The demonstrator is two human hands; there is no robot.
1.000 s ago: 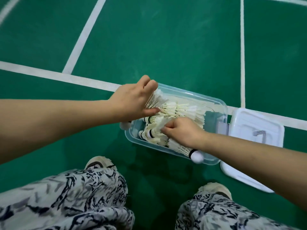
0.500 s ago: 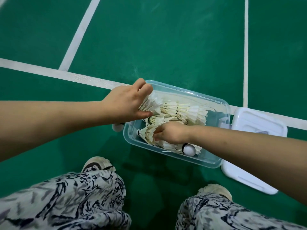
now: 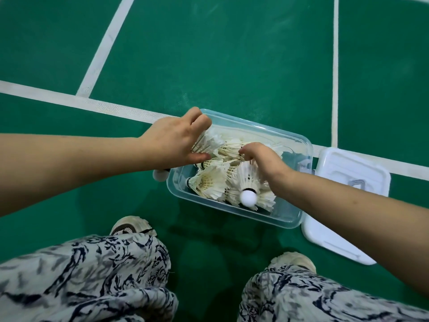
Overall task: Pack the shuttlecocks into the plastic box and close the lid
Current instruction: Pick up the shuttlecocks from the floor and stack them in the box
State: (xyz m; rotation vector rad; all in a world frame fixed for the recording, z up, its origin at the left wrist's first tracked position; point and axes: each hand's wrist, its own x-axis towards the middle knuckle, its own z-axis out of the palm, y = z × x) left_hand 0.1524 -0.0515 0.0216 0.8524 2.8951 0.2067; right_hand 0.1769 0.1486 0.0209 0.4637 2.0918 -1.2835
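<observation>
A clear plastic box (image 3: 234, 211) sits on the green floor, holding several white feather shuttlecocks (image 3: 210, 180). My left hand (image 3: 175, 141) is at the box's left end, thumb and fingers closed around a shuttlecock's feathers (image 3: 210, 141); its white cork (image 3: 160, 175) sticks out past the box wall. My right hand (image 3: 264, 161) lies on the pile, fingers curled into the feathers, palm over a shuttlecock whose white cork (image 3: 248, 197) points towards me. The white lid (image 3: 348, 180) lies flat on the floor, right of the box.
My two knees in patterned trousers (image 3: 97, 275) and both shoes (image 3: 132, 225) are just in front of the box. White court lines (image 3: 97, 104) cross the green floor behind and beside it. My right forearm passes over the lid's near corner.
My right hand has moved deeper into the box, and its shuttlecock has turned so the cork faces me. The left hand stays at the box's left end.
</observation>
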